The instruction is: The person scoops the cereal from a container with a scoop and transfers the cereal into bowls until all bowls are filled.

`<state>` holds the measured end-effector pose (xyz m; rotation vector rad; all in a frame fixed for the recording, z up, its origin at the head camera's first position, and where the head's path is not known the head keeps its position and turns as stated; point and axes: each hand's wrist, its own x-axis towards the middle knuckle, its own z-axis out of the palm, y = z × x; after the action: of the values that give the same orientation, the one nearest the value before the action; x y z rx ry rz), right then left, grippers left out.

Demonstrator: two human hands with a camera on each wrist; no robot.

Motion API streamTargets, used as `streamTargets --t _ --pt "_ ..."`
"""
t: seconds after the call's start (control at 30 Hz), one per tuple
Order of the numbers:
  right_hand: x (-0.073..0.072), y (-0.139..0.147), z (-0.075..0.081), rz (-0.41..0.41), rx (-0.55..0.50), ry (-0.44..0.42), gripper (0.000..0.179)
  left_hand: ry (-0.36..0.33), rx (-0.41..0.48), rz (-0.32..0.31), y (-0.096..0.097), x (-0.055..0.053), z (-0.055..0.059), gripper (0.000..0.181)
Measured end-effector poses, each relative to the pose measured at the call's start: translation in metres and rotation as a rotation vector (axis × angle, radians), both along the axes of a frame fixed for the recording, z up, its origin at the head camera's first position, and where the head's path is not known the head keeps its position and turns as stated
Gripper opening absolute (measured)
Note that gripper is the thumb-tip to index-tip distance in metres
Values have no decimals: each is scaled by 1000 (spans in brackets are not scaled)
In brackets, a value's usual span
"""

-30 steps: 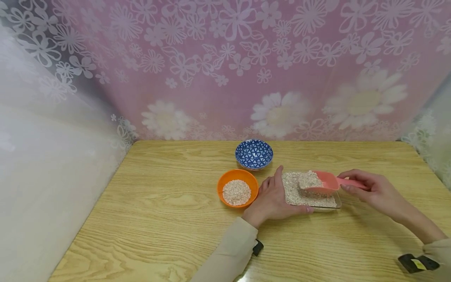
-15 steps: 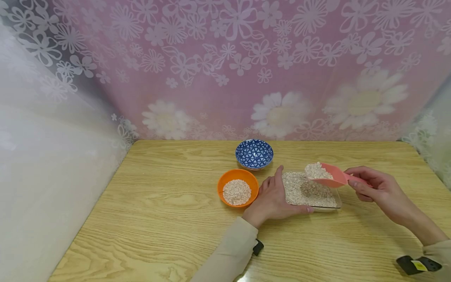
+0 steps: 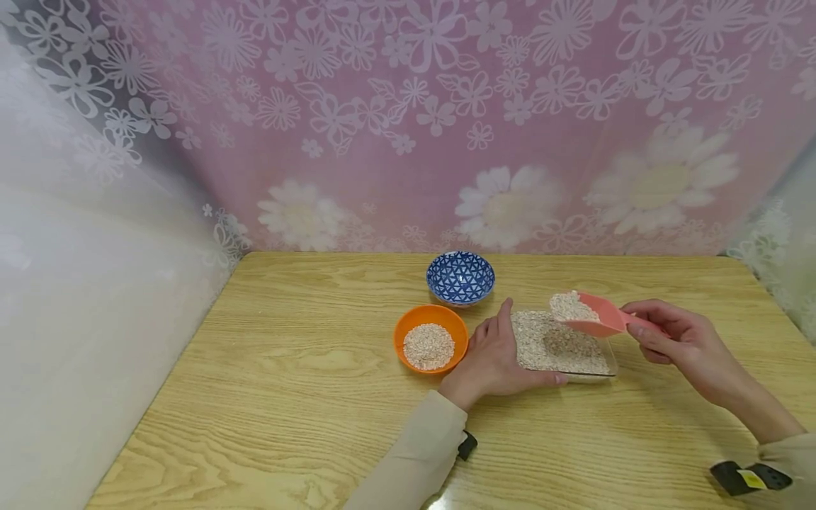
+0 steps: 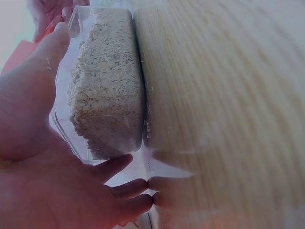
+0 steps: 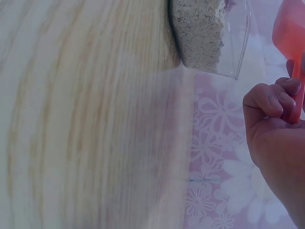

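In the head view, my right hand [image 3: 685, 343] grips the handle of a pink scoop [image 3: 610, 316] heaped with oat flakes [image 3: 569, 306]. The scoop is tilted above the right part of a clear rectangular container [image 3: 613, 358], which holds more oat flakes with a dip in their surface. My left hand [image 3: 487, 360] rests against the container's left end, fingers extended, its thumb lying along the near side. In the left wrist view, those fingers reach down to the table at the container's end. The right wrist view shows fingers curled around the scoop handle [image 5: 298, 98].
An orange bowl [image 3: 399, 340] partly filled with oat flakes stands just left of my left hand. Behind it is a blue-and-white patterned bowl [image 3: 460, 278]. All stand on a wooden table [image 3: 287, 397], with a pink floral curtain [image 3: 382, 184] along its back edge.
My right hand has raised the loaded scoop out of the oat flakes and shifted slightly right, leaving a dip. Over the last half second it has barely moved. My left hand has stayed put.
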<state>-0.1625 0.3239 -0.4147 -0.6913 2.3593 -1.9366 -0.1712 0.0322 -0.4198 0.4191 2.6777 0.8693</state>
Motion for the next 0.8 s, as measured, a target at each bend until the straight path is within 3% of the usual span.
streamTargets --t 0.3,0.5,0.67,0.8 --pt "1 -3 2 15 -50 15 32 78 25 -51 1 -1 2 127" --pt "2 -4 3 2 -46 18 31 94 108 -50 -1 2 8 121" --pt "3 -6 3 23 -80 25 33 111 216 -69 -15 5 20 111" --pt "2 -8 5 35 -88 30 33 166 237 -95 -32 6 28 102"
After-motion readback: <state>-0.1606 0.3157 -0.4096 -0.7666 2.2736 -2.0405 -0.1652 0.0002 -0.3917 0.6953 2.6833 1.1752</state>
